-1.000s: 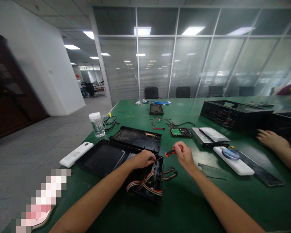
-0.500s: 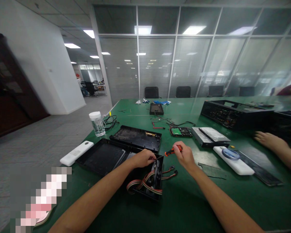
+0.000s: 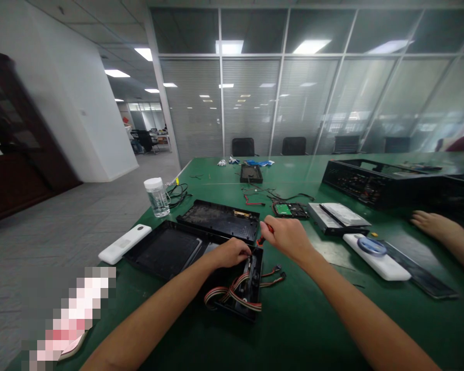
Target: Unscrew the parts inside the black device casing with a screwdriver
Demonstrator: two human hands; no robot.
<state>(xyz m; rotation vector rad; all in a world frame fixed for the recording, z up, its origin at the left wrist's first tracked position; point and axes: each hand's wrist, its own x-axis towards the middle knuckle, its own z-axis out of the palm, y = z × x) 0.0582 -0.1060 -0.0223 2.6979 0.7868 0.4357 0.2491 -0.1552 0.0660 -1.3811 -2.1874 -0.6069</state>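
My right hand (image 3: 288,234) grips a red-and-black screwdriver (image 3: 266,235), its tip pointing down toward the near right part of a black plastic casing (image 3: 160,250). Over that same part, my left hand (image 3: 234,252) has its fingers pinched together near the screwdriver's tip; what they hold, if anything, is too small to make out. Red, black and white wires (image 3: 235,296) loop out of the casing, and their plugs (image 3: 280,272) lie on the table to its right. Directly behind is a second black casing part (image 3: 218,219) with a brass-coloured strip.
On the green table (image 3: 294,330), a clear bottle (image 3: 157,198) and white device (image 3: 126,245) stand left. A green circuit board (image 3: 284,208), metal drive (image 3: 338,216) and white device with a round disc (image 3: 377,256) lie right. Another person's hand (image 3: 436,226) rests near a black computer case (image 3: 371,183).
My right hand has moved left and up, and the screwdriver has swung from slanting to steeper over the casing. My left hand stays at the same spot on the casing.
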